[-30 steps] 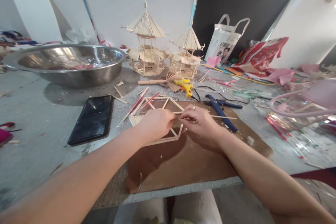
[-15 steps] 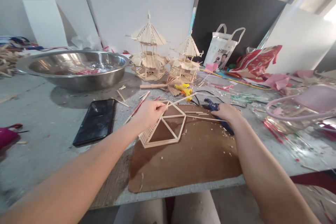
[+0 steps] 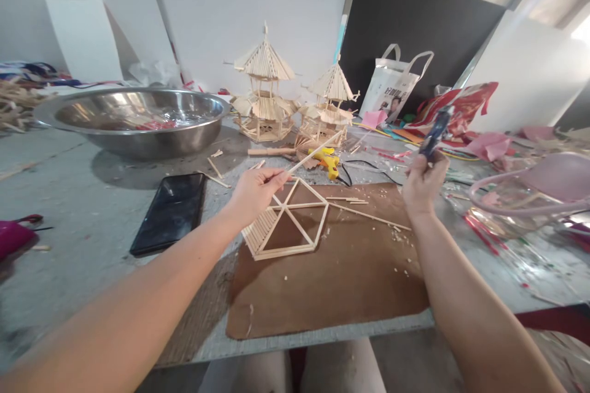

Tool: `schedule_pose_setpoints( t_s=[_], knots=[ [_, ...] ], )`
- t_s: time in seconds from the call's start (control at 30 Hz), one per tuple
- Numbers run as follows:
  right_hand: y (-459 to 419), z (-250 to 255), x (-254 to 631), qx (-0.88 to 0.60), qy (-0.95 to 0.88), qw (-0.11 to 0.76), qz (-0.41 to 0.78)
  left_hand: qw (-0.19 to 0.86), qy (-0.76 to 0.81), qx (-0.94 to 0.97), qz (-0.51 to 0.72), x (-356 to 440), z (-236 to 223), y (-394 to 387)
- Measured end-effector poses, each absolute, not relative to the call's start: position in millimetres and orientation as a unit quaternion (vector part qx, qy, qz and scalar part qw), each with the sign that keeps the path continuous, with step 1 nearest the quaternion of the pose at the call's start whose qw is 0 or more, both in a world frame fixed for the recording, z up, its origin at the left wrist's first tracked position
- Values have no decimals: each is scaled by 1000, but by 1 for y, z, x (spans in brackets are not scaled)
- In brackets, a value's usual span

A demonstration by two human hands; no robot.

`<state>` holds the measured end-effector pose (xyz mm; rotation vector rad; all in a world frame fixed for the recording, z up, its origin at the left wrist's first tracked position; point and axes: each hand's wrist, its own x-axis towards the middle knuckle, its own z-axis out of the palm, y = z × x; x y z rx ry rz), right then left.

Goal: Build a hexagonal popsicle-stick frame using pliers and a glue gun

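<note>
My left hand [image 3: 259, 191] pinches a thin wooden stick [image 3: 316, 153] that points up and to the right. Just beneath it lies a hexagonal stick frame [image 3: 321, 227] with spokes meeting at its middle; its left section is filled with sticks side by side, partly covered by my hand. Raised over the mat's right side, my right hand [image 3: 424, 184] is closed around dark blue pliers [image 3: 436, 135], jaws upward and somewhat blurred. A long stick [image 3: 373, 217] and several short pieces [image 3: 348, 199] lie on the brown mat [image 3: 332, 295].
Left of the mat lies a black phone [image 3: 168, 214], with a steel basin [image 3: 138, 116] behind it. Two stick pagodas [image 3: 265, 89] stand at the back. A yellow glue gun [image 3: 328, 163] with its cord lies beyond the mat. A pink-handled basket [image 3: 530, 190] is on the right.
My right hand has lifted the pliers off the mat, up and to the right, turning the jaws upward. My left hand has shifted slightly left, and its stick now points more steeply upward.
</note>
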<state>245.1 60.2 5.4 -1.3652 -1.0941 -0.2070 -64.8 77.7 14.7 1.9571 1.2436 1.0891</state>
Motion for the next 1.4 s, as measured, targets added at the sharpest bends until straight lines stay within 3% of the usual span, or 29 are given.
schedule_pose_setpoints(
  t_s=[0.07,0.13,0.27,0.43,0.57,0.77,0.93,1.23,1.4],
  knots=[
    [56,14,237,-506,-428,748,-22,303,455,721,427,-64,15,76],
    [51,24,228,-421,-400,806,114,320,440,717,436,-62,17,73],
    [41,35,211,-345,-397,754,394,373,407,718,423,-57,25,64],
    [34,28,192,-319,-416,652,548,370,354,775,372,-53,29,56],
    [29,25,178,-321,-443,605,579,306,346,809,362,-53,30,54],
    [23,27,173,-320,-421,610,590,311,383,802,337,-54,30,53],
    [26,26,177,-326,-420,613,585,228,357,810,405,-55,33,55],
    [25,28,177,-402,-433,571,571,71,332,877,339,-58,28,56],
    [26,29,181,-422,-442,559,559,87,320,875,352,-59,28,56]
  ],
)
